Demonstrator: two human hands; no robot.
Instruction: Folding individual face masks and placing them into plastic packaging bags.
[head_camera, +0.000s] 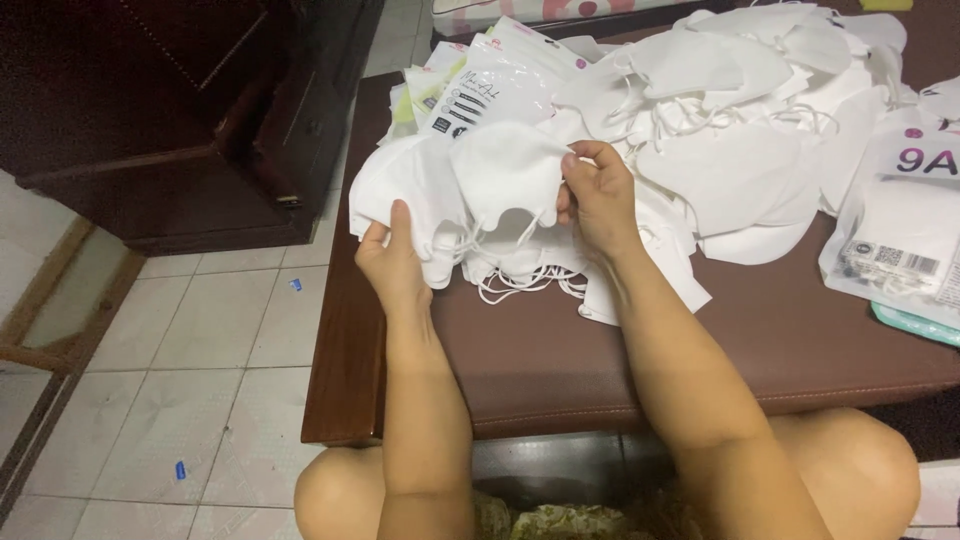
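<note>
On a brown table (560, 350) lies a big heap of white folded face masks (740, 120). My left hand (392, 262) grips a small stack of white masks (415, 190) from below, at the table's left edge. My right hand (597, 195) pinches the edge of the top white mask (505, 170), which stands partly lifted off that stack. White ear loops (520, 280) hang loose under the stack.
Sealed clear mask packets (480, 85) lie behind the stack, and more packets (900, 240) sit at the table's right. A dark wooden cabinet (190, 110) stands on the tiled floor (200, 350) to the left. My knees show under the table's front edge.
</note>
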